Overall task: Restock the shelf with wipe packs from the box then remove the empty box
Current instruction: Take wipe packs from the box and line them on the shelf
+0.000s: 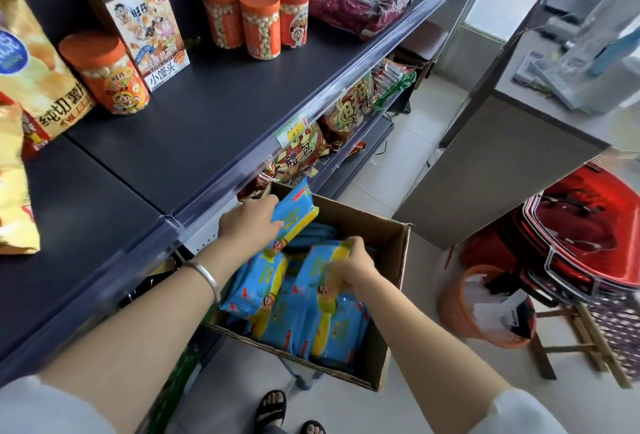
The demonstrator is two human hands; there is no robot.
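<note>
While the left hand [251, 222] grips a blue plastic wipe pack [296, 214] over the brown cardboard box [394, 257], the right hand [353, 265] grips a second pack [320, 281] inside.

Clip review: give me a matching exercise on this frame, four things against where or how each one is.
1 left hand
2 right hand
3 orange-lidded jars
4 orange bucket

A on the floor
B holds the raised wipe pack above the box
C on the dark shelf
D grips a second pack inside the box

Pairs: 1-B, 2-D, 3-C, 4-A
</note>
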